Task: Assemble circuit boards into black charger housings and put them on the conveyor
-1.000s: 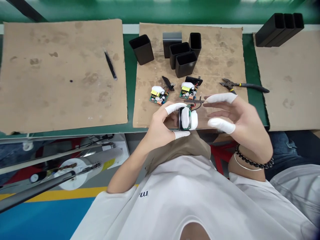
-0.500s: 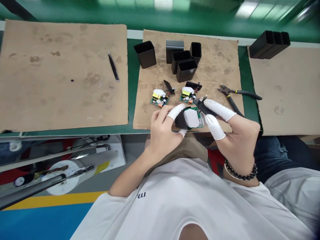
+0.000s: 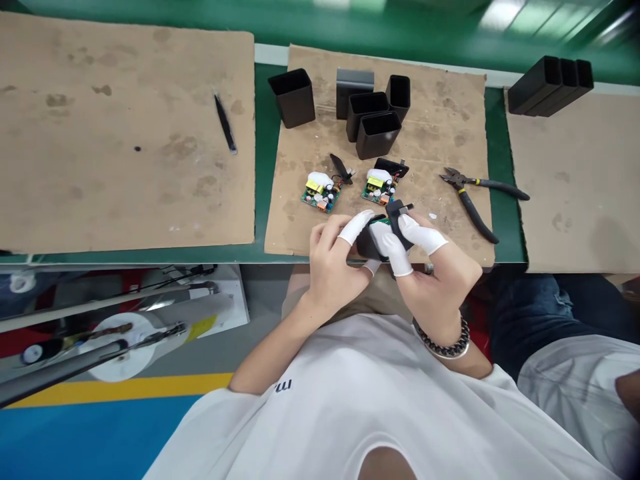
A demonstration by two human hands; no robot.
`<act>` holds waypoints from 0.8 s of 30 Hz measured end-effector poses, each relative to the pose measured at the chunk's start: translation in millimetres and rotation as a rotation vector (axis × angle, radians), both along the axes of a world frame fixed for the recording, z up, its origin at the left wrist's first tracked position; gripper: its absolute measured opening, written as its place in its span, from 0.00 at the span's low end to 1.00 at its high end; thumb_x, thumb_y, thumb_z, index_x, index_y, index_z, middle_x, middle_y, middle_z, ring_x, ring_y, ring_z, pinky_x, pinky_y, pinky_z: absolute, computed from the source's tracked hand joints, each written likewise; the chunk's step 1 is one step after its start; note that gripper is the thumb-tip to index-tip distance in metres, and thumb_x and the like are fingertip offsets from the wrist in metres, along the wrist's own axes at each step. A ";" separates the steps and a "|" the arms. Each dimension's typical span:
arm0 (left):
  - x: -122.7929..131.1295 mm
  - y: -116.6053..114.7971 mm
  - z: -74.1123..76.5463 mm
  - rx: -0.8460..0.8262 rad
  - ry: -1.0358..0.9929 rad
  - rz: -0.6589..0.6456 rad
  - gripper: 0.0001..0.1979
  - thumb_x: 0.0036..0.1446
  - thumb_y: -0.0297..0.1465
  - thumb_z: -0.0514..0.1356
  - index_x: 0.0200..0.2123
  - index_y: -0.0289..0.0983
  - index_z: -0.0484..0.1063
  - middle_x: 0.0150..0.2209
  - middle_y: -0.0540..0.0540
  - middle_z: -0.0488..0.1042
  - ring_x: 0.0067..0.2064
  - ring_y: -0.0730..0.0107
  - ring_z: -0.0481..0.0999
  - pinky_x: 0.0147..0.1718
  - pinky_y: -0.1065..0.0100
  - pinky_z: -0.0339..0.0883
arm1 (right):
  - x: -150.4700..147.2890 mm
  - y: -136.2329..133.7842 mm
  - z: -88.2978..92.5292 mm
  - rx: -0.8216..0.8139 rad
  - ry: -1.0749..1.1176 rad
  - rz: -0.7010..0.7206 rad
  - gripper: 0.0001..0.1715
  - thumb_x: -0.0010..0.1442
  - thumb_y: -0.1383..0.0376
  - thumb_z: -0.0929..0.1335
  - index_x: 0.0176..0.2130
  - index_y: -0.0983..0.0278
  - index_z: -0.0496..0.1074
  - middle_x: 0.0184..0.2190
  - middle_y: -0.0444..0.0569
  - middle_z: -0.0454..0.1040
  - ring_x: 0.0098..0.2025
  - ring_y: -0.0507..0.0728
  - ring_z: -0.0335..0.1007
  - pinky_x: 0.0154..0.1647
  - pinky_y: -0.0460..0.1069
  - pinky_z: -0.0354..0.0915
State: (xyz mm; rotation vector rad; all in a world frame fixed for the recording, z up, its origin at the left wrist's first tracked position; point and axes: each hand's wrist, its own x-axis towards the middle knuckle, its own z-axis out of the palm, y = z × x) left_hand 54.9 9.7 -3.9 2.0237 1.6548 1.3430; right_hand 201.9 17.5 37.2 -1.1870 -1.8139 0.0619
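Two hands close on one black charger unit [image 3: 370, 243] w/ a green board edge showing. It is held just above the near edge of the desk [image 3: 260, 167], at 6 o'clock of the middle cardboard mat [image 3: 450, 113]. Left hand [image 3: 330, 267] pinches its left side btw. capped thumb & forefinger. Right hand [image 3: 435, 280] pinches the right side, capped fingers on the plug end [image 3: 400, 211]. Near, at 12 o'clock: left circuit board [image 3: 320, 191] & right circuit board [image 3: 379, 187]. Further at 12: open black casings [image 3: 373, 117]. At 3 o'clock: cutters [image 3: 470, 197]. At 10 o'clock, well apart: tweezers [image 3: 225, 131].
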 end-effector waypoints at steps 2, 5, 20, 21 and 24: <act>-0.2 -1.1 -1.9 0.005 -0.008 0.005 0.32 0.47 0.22 0.63 0.58 0.38 0.73 0.44 0.44 0.78 0.40 0.62 0.77 0.46 0.61 0.70 | -6.4 -1.7 2.8 -0.003 -0.019 -0.019 0.14 0.65 0.67 0.73 0.50 0.56 0.82 0.49 0.52 0.86 0.46 0.62 0.87 0.49 0.53 0.81; 0.0 -2.4 -6.6 0.019 -0.026 0.030 0.31 0.49 0.23 0.63 0.59 0.39 0.73 0.44 0.44 0.77 0.38 0.64 0.75 0.44 0.63 0.70 | -14.8 -2.5 5.5 -0.015 -0.029 -0.033 0.13 0.66 0.68 0.73 0.50 0.56 0.82 0.48 0.51 0.86 0.47 0.62 0.86 0.49 0.52 0.81; -0.2 -1.8 -12.6 -0.120 -0.171 0.037 0.30 0.53 0.28 0.66 0.60 0.39 0.71 0.40 0.48 0.72 0.34 0.68 0.74 0.43 0.62 0.71 | -17.1 -10.1 11.0 -0.078 -0.007 -0.044 0.13 0.65 0.70 0.73 0.47 0.57 0.83 0.49 0.51 0.86 0.48 0.62 0.86 0.49 0.53 0.84; -0.4 -1.8 -13.8 -0.129 -0.177 0.038 0.30 0.52 0.27 0.65 0.60 0.39 0.70 0.40 0.48 0.73 0.34 0.68 0.74 0.43 0.61 0.71 | -19.3 -9.6 7.3 -0.095 -0.014 -0.038 0.13 0.66 0.69 0.72 0.47 0.56 0.83 0.49 0.50 0.86 0.48 0.62 0.86 0.50 0.52 0.83; -1.1 -1.3 -16.2 -0.134 -0.184 0.035 0.32 0.51 0.25 0.64 0.61 0.39 0.70 0.40 0.47 0.73 0.34 0.67 0.74 0.43 0.60 0.71 | -21.6 -8.5 -4.0 -0.126 -0.001 -0.010 0.14 0.66 0.69 0.72 0.49 0.57 0.83 0.52 0.51 0.85 0.51 0.62 0.85 0.53 0.53 0.82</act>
